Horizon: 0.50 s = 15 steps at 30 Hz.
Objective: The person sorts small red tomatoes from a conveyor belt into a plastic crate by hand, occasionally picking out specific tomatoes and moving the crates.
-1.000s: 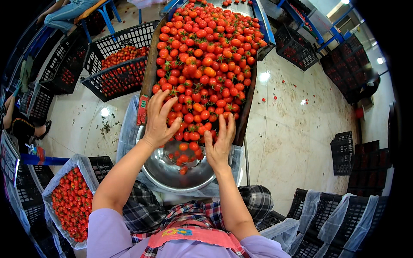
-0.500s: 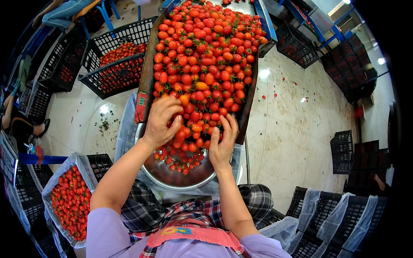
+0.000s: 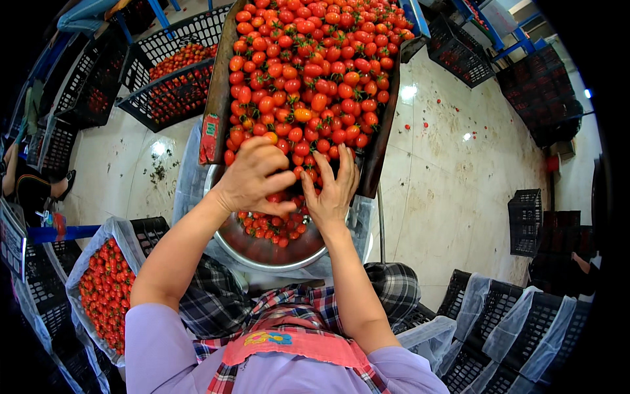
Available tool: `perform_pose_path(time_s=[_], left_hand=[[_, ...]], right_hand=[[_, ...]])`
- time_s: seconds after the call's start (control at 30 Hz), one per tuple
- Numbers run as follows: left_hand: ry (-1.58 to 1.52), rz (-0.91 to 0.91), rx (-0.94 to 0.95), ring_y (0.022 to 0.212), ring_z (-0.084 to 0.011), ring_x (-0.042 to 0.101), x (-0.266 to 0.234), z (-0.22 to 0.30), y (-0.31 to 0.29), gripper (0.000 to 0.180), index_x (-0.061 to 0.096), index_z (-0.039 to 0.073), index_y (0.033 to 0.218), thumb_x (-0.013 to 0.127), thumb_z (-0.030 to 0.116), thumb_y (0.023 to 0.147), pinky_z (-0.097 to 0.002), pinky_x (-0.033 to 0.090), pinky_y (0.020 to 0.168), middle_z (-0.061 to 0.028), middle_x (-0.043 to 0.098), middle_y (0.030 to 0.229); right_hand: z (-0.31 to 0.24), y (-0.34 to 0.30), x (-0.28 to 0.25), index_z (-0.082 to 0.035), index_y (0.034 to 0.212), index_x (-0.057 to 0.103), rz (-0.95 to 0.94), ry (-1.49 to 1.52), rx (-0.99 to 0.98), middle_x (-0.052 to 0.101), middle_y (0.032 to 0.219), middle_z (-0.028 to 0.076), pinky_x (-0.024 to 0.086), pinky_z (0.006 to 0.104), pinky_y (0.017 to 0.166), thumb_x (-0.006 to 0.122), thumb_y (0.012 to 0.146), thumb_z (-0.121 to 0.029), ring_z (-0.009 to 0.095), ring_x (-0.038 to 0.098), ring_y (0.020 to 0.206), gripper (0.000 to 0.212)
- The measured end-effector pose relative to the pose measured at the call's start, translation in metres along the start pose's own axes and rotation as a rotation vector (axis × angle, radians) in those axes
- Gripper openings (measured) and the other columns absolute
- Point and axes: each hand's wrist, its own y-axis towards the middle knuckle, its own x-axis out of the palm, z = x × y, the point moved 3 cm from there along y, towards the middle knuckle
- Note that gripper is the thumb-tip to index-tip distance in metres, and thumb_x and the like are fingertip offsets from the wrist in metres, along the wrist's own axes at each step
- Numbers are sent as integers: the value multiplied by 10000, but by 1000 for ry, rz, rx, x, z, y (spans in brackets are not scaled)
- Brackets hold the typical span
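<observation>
Cherry tomatoes point(image 3: 308, 85), mostly red with some orange and green stalks, fill a sloping metal chute point(image 3: 215, 88) in front of me. Below its near end sits a round steel bowl point(image 3: 289, 261) with a small heap of tomatoes inside. My left hand point(image 3: 257, 176) is over the chute's lower left end, its fingers bent and apart from the thumb, touching tomatoes. Beside it on the right, my right hand point(image 3: 333, 190) lies with fingers spread against the tomatoes at the lip. No tomato shows gripped in either hand; the left fingertips are partly hidden.
A black crate point(image 3: 167, 85) of tomatoes stands at the far left. Near left is a lined crate point(image 3: 105, 299) full of them. Lined black crates point(image 3: 518, 328) stand at near right, stacked crates point(image 3: 541, 92) at far right. Loose tomatoes dot the floor point(image 3: 426, 164).
My left hand has moved right and slightly down toward the chute's middle. My right hand has moved a little up and left, so the hands are closer together. The view has shifted slightly.
</observation>
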Motion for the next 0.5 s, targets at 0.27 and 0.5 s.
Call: perform_pose_path(time_s=[0.27, 0.5], left_hand=[[-94, -131, 214, 612, -188, 541, 16, 27, 1, 218, 545, 103, 747, 691, 262, 724, -304, 436, 535, -20, 519, 667], [-66, -954, -420, 778, -297, 608, 106, 31, -112, 181, 608, 41, 953, 563, 140, 808, -389, 507, 662, -122, 598, 803]], right_hand=[[4, 0, 2, -139, 1164, 575, -3, 1, 16, 329, 1364, 180, 254, 520, 1010, 621, 816, -344, 352, 295, 1282, 406], [0, -1, 3, -141, 1155, 583, -30, 25, 16, 313, 1368, 166, 239, 545, 1013, 614, 818, -353, 337, 281, 1290, 399]])
